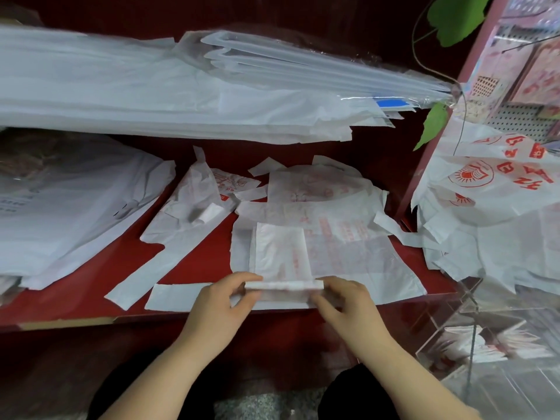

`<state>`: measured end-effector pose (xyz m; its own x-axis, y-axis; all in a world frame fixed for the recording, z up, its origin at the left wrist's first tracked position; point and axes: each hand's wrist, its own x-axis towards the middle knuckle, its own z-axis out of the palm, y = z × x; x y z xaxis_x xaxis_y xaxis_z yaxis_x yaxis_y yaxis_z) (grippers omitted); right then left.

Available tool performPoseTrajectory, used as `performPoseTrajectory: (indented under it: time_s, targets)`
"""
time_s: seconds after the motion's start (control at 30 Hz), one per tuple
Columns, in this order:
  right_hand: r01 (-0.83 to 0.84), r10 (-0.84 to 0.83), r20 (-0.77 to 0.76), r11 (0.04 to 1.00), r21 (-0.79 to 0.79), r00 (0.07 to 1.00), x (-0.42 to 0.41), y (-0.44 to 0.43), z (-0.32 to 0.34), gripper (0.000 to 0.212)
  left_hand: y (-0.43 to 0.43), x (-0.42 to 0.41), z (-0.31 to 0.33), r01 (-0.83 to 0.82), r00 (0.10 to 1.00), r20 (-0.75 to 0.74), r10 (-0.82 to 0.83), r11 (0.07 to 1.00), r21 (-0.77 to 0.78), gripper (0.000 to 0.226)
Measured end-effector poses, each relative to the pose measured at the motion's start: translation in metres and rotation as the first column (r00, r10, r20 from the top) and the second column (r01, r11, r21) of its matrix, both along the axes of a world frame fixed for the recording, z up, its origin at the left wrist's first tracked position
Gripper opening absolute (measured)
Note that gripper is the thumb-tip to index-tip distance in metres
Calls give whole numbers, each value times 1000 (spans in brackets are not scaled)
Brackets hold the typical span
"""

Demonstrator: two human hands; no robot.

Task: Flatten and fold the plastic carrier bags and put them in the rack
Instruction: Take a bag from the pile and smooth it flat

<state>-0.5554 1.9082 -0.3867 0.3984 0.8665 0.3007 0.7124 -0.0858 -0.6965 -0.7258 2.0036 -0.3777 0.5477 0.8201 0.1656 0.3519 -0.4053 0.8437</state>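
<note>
A white carrier bag with red print (280, 253) lies folded into a narrow strip on the red shelf (91, 304), on top of other flattened bags. Its near end is rolled up into a small fold (283, 285). My left hand (221, 301) pinches the left end of that fold with thumb and fingers. My right hand (345, 301) pinches the right end. A clear rack (472, 338) at the lower right holds several folded red-printed bags.
Loose flattened bags (194, 207) are spread over the shelf behind. A tall stack of large white bags (151, 95) fills the back. More printed bags (491, 183) hang at the right by a red post (436, 131) and green leaves (433, 125).
</note>
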Motion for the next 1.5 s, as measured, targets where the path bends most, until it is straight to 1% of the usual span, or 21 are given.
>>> performPoseTrajectory:
  time_s: [0.07, 0.13, 0.2, 0.3, 0.43, 0.57, 0.63, 0.73, 0.8, 0.83, 0.9, 0.97, 1.0, 1.03, 1.07, 1.1, 1.13, 1.17, 1.23, 1.3, 1.5]
  targets:
    - [37, -37, -53, 999, 11, 998, -3, 3, 1, 6, 0, 4, 3, -62, 998, 29, 63, 997, -35, 27]
    - [77, -78, -85, 997, -14, 993, -4, 8, 3, 16, 2, 10, 6, -102, 994, 31, 103, 994, -37, 34]
    - [132, -135, -81, 990, -44, 988, -4, 14, 4, 25, 6, 15, 5, -149, 989, 17, 148, 989, 6, 40]
    - [216, -217, 2, 973, -76, 976, -2, 24, 2, 33, 14, 22, 0, -230, 970, -52, 236, 968, 99, 40]
    - [266, -251, 105, 950, -167, 962, -2, 36, 8, 39, 21, 31, 4, -297, 937, -148, 317, 944, 141, 43]
    - [301, -232, 307, 933, -200, 923, -4, 41, 9, 41, 25, 34, 4, -206, 918, -273, 287, 934, 290, 42]
    - [296, -221, 341, 937, -186, 914, -4, 41, 9, 39, 27, 32, 2, -163, 908, -312, 280, 922, 352, 42]
    - [194, -171, 200, 976, -102, 965, 2, 39, 8, 27, 31, 29, -5, -92, 936, -274, 222, 904, 418, 42]
    - [43, -42, 133, 999, -8, 990, 9, 34, 5, 16, 35, 28, -10, 33, 969, -228, 93, 868, 496, 37]
    - [-48, 46, 139, 999, 7, 989, 12, 31, 5, 19, 37, 28, -11, 86, 976, -214, 39, 837, 541, 35]
    - [-232, 238, 189, 971, -53, 953, 17, 26, 4, 33, 41, 26, -16, 169, 974, -225, -35, 774, 610, 31]
    - [-325, 352, 237, 934, -146, 906, 20, 23, 3, 42, 39, 24, -12, 217, 963, -256, -81, 795, 567, 25]
    - [-330, 370, 276, 926, -183, 887, 21, 23, 2, 47, 37, 23, -8, 228, 960, -258, -107, 833, 504, 36]
    - [-318, 376, 321, 922, -219, 869, 22, 23, 1, 52, 35, 22, -5, 228, 958, -262, -118, 866, 444, 57]
    - [-302, 375, 356, 921, -246, 856, 23, 25, 1, 56, 34, 19, -5, 255, 941, -307, -140, 891, 375, 76]
    - [-294, 379, 367, 918, -268, 850, 24, 27, 4, 61, 34, 16, -4, 284, 919, -362, -158, 902, 326, 88]
    - [-291, 380, 356, 915, -279, 853, 24, 30, 7, 65, 34, 15, -2, 311, 898, -404, -177, 903, 296, 93]
    - [-291, 381, 334, 912, -289, 862, 24, 32, 12, 69, 35, 12, 1, 340, 876, -438, -201, 902, 267, 93]
    - [-287, 377, 308, 910, -299, 874, 23, 36, 19, 73, 36, 10, 7, 367, 849, -477, -228, 904, 221, 79]
    - [-291, 375, 308, 913, -285, 874, 23, 38, 22, 77, 40, 9, 11, 354, 856, -465, -226, 912, 208, 66]
    - [-308, 391, 266, 901, -304, 881, 28, 37, 24, 64, 48, 6, 14, 284, 884, -437, -169, 935, 212, 43]
